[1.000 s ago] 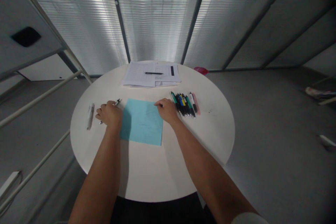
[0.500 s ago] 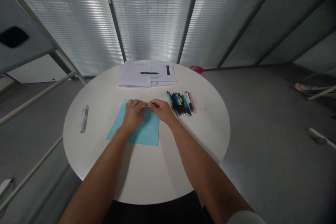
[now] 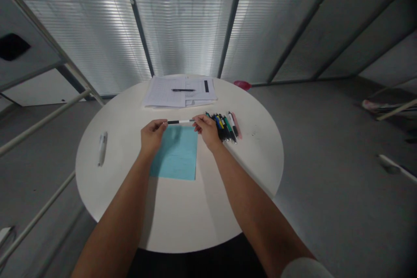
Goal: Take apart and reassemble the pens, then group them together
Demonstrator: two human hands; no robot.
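A black-and-white pen (image 3: pixel 180 121) is stretched level between my two hands, just above the far edge of a light blue sheet of paper (image 3: pixel 174 156). My left hand (image 3: pixel 152 136) pinches its dark end between thumb and fingertips. At the whitish end, my right hand (image 3: pixel 206 129) is closed on it with the fingertips. Right beside my right hand lies a row of several pens (image 3: pixel 224 127) with black, green, blue and yellow parts. My left wrist covers part of the blue sheet's left side.
Behind the blue sheet, a stack of printed papers (image 3: pixel 163 91) carries a dark pen (image 3: pixel 183 90). Another pen, mostly white (image 3: pixel 102 148), lies at the left of the round white table (image 3: pixel 189 221). Pale metal rails (image 3: pixel 42 124) stand left of the table. Blinds (image 3: pixel 182 21) hang behind it.
My hands have moved apart, left hand to the left and right hand slightly right and up. The pen, earlier mostly hidden by my fingers, now shows lengthwise between them. The view has shifted slightly.
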